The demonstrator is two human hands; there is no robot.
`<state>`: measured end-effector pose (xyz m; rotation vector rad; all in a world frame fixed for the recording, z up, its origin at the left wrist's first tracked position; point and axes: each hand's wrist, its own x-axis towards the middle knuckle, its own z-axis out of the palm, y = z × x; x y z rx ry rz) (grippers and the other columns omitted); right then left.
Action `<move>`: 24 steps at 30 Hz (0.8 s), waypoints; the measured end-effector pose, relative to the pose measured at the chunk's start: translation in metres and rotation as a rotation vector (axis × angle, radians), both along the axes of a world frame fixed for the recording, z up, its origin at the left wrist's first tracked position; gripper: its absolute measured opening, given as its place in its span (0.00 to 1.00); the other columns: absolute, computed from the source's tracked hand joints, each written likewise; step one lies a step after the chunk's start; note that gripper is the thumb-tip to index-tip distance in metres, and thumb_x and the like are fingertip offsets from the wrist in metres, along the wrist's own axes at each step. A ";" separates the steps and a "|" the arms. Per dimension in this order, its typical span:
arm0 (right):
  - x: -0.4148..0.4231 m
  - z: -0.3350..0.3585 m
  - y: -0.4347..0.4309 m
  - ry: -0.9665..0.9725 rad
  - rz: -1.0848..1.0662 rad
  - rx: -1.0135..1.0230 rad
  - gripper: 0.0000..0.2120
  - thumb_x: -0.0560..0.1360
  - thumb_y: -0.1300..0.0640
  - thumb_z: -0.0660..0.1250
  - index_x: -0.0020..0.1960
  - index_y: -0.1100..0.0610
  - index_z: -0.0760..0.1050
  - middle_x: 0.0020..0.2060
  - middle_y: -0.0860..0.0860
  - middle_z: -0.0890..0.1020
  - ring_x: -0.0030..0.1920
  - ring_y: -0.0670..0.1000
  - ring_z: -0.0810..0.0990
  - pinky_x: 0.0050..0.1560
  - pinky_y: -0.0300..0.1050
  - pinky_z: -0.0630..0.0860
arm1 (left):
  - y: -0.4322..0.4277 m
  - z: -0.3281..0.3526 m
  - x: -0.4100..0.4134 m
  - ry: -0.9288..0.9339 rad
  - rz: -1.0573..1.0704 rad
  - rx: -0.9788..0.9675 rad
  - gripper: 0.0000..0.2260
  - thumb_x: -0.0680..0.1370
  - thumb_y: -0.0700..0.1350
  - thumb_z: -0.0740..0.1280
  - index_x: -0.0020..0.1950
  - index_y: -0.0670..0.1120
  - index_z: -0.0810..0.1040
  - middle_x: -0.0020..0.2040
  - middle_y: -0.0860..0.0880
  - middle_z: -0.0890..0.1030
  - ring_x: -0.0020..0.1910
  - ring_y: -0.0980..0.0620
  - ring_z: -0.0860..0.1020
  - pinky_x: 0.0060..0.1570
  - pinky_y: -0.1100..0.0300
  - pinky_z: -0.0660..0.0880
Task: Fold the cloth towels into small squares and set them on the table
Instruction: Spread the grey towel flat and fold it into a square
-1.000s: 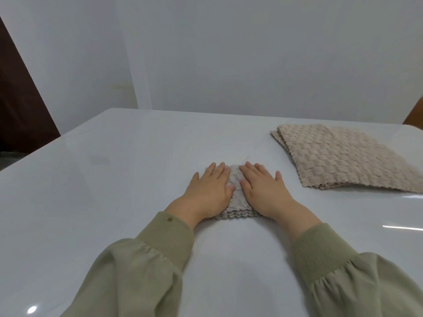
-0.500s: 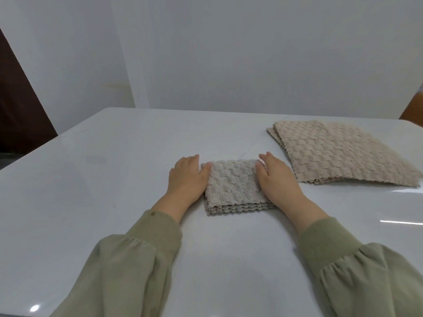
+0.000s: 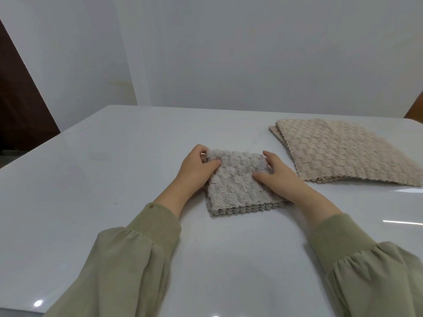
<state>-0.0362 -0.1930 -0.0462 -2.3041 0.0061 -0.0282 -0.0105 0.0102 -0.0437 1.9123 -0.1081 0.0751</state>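
Glossy white table under bare walls, and at its middle lies the folded grey towel, its layered edge toward six o'clock. The person's left hand pinches its ten o'clock corner and the right hand grips its three o'clock side, thumbs on top (likely so the layers stay squared when lifted). Flat beige towels lie at two o'clock, near but not touching.

No readable text, label, brand or number appears anywhere here.
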 end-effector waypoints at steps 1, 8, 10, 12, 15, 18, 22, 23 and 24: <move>-0.001 0.002 -0.002 0.002 0.003 0.123 0.35 0.75 0.51 0.68 0.76 0.49 0.53 0.73 0.52 0.63 0.71 0.52 0.64 0.67 0.45 0.61 | -0.001 0.001 -0.001 0.021 -0.014 -0.068 0.06 0.76 0.43 0.67 0.46 0.49 0.70 0.38 0.50 0.77 0.32 0.53 0.74 0.30 0.61 0.71; 0.000 0.015 -0.012 0.210 -0.015 0.906 0.21 0.73 0.59 0.68 0.63 0.62 0.68 0.49 0.57 0.82 0.45 0.51 0.83 0.42 0.43 0.79 | -0.004 0.007 -0.007 0.093 -0.136 -0.512 0.09 0.78 0.33 0.62 0.55 0.44 0.71 0.47 0.43 0.78 0.44 0.47 0.78 0.48 0.52 0.76; -0.002 0.016 -0.010 0.239 0.035 0.876 0.05 0.75 0.61 0.65 0.48 0.64 0.75 0.30 0.52 0.82 0.28 0.45 0.80 0.30 0.34 0.75 | -0.004 0.008 -0.007 0.108 -0.136 -0.551 0.09 0.78 0.33 0.62 0.54 0.46 0.72 0.47 0.43 0.78 0.43 0.48 0.79 0.46 0.54 0.76; 0.000 0.012 -0.009 0.197 0.014 0.834 0.06 0.74 0.63 0.66 0.38 0.60 0.73 0.23 0.49 0.76 0.21 0.44 0.72 0.23 0.34 0.68 | -0.003 0.007 -0.005 0.141 -0.124 -0.577 0.08 0.78 0.35 0.62 0.54 0.46 0.72 0.47 0.44 0.79 0.41 0.49 0.79 0.44 0.55 0.77; 0.003 0.007 -0.009 0.095 -0.072 0.744 0.07 0.74 0.62 0.68 0.37 0.58 0.74 0.26 0.51 0.77 0.24 0.48 0.73 0.25 0.38 0.68 | 0.001 0.006 -0.005 0.286 -0.163 -0.508 0.11 0.77 0.43 0.66 0.58 0.48 0.71 0.47 0.46 0.81 0.38 0.51 0.81 0.39 0.56 0.78; 0.001 0.006 -0.004 0.049 -0.124 0.792 0.01 0.75 0.64 0.66 0.46 0.61 0.76 0.28 0.50 0.82 0.27 0.46 0.81 0.28 0.37 0.77 | 0.005 0.002 -0.005 0.307 -0.223 -0.266 0.25 0.74 0.41 0.71 0.67 0.51 0.65 0.50 0.45 0.81 0.40 0.51 0.82 0.35 0.59 0.77; 0.002 0.003 0.004 -0.011 -0.153 0.628 0.20 0.74 0.56 0.69 0.63 0.64 0.71 0.37 0.47 0.79 0.39 0.50 0.80 0.46 0.45 0.78 | 0.010 0.000 0.000 0.181 -0.095 -0.232 0.34 0.73 0.37 0.70 0.74 0.53 0.59 0.51 0.45 0.81 0.44 0.50 0.81 0.42 0.59 0.77; 0.002 0.005 0.009 0.006 -0.131 0.589 0.21 0.75 0.55 0.68 0.63 0.63 0.70 0.35 0.47 0.75 0.36 0.48 0.77 0.42 0.43 0.76 | 0.015 0.001 0.002 0.162 -0.059 -0.256 0.34 0.74 0.37 0.70 0.74 0.53 0.59 0.52 0.46 0.81 0.45 0.51 0.81 0.43 0.58 0.77; 0.002 0.005 0.013 0.039 -0.105 0.587 0.19 0.76 0.56 0.68 0.63 0.63 0.69 0.31 0.48 0.73 0.30 0.48 0.74 0.33 0.40 0.72 | 0.019 0.000 0.003 0.143 -0.035 -0.264 0.33 0.74 0.38 0.70 0.74 0.54 0.59 0.52 0.46 0.81 0.45 0.51 0.82 0.44 0.58 0.77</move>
